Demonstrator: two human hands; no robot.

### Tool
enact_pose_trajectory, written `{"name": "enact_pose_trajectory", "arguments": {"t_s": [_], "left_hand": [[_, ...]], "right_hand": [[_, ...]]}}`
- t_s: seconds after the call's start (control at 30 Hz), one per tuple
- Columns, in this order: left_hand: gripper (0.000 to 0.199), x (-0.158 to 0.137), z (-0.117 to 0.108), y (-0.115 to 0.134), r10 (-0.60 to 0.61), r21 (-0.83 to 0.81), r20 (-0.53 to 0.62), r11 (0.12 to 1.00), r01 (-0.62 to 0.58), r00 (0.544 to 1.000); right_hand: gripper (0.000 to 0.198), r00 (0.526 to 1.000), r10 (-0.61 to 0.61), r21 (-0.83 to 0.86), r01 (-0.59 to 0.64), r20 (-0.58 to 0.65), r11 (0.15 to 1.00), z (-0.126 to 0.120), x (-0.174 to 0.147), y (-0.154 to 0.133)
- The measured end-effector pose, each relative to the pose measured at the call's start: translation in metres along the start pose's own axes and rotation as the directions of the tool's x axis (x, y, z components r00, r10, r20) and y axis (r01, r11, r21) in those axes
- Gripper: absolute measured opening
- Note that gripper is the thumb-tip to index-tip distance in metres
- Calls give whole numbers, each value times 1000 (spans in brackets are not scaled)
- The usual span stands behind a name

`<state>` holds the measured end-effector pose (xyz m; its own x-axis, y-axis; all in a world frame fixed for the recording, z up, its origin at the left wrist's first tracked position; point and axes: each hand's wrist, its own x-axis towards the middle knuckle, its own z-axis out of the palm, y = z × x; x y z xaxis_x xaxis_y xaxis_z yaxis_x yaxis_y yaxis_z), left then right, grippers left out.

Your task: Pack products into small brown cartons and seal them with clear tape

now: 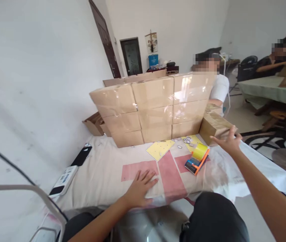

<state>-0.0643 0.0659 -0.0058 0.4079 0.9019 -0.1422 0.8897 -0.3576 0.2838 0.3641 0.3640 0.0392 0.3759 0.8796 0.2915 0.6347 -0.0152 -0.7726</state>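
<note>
My left hand (141,188) lies flat on the tablecloth (102,174), palm down with fingers apart, holding nothing. At the right side of the table, my right hand (228,141) grips the near end of a brown cardboard box (212,126), thumb on one side and fingers over the other. This box lies against a wall of stacked cardboard boxes (155,111), whose front shines like clear tape or film. Between my hands, nearer the right one, rests a tape dispenser (197,161) with an orange frame and a yellow roll.
A black phone-like object (81,156) and a white power strip (64,181) lie along the left edge by the wall. Behind the boxes at the right is a person in a white sleeve (219,89). Another person sits at a farther table (261,85).
</note>
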Motion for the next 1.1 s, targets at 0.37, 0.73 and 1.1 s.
{"name": "enact_pose_trajectory", "arguments": {"t_s": [0.37,0.73,1.1], "left_hand": [[11,-27,-10,-28,-66,-513,-607,794,-328,792],[28,-90,-99,-104,-846,-716,-209,-209,-666,490],[16,-92,-128,-130,-777,-776,-461,119,-620,428]], "right_hand": [[49,451,-877,285,830,165,480,116,-208,-271],[86,456,-683,428,545,571,721,422,-378,-540],[17,599,-720,643,406,350,650,394,-350,-525]]}}
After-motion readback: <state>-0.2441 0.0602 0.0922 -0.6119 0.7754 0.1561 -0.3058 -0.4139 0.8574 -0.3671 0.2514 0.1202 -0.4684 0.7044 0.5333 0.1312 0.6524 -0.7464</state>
